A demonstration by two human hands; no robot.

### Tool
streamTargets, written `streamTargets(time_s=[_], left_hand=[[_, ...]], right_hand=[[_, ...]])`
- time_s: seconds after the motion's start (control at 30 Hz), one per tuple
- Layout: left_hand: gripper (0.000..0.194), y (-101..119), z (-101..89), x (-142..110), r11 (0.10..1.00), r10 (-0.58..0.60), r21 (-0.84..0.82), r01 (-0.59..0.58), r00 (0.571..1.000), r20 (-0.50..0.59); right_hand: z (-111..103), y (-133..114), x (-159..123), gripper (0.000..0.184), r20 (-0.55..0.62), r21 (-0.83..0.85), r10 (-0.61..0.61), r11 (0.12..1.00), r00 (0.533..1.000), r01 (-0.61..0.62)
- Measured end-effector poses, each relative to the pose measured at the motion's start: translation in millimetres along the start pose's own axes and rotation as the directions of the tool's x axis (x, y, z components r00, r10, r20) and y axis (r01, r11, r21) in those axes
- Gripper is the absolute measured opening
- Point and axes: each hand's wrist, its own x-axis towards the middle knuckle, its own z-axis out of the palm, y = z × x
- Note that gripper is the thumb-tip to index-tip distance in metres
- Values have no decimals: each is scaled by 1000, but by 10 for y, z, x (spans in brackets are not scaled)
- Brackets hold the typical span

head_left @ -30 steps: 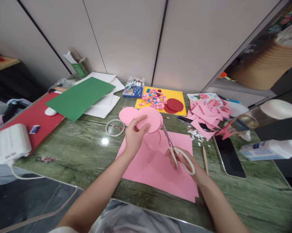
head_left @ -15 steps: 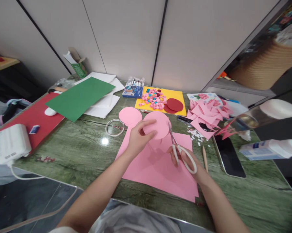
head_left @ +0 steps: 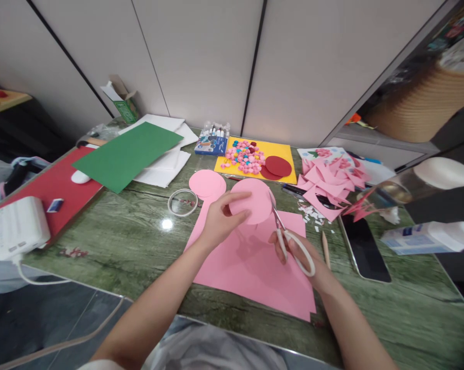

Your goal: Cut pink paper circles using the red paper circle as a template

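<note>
Between the thumb and fingers of my left hand (head_left: 225,216) is a pink paper circle (head_left: 253,203), held up above the table. White-handled scissors (head_left: 282,226) are in my right hand (head_left: 296,252), whose fingers are in the handle loops. Their blades meet the circle's right edge, where a thin sliver of paper shows. Beneath both hands lies a large pink paper sheet (head_left: 251,272). More cut pink circles (head_left: 207,184) rest just beyond my left hand, near a white ring (head_left: 182,202) that looks like a roll of tape.
Pink paper scraps (head_left: 330,180) are heaped at the right, by a phone (head_left: 365,249), a wooden pencil (head_left: 326,249) and a white bottle (head_left: 425,237). Behind, a yellow sheet (head_left: 286,149) carries small balls and red circles (head_left: 278,167). Green paper (head_left: 127,154) and a white power bank (head_left: 21,228) are left.
The pink circle and both hands have shifted slightly right and down. The scissors have moved with them and stay at the circle's right edge.
</note>
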Motion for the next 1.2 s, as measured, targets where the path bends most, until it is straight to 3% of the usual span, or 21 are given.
streamTargets(time_s=[0.83,1.2], left_hand=[[12,-9,10,9,998,9,-53,-14,995,-99],[25,-12,15,7,992,-11,-129,-3,994,-109]], right_hand=[[10,7,11,29,-14,-12,10,1000,1000,-10],[21,-10,29,26,-24,-52,10,999,1000,-11]])
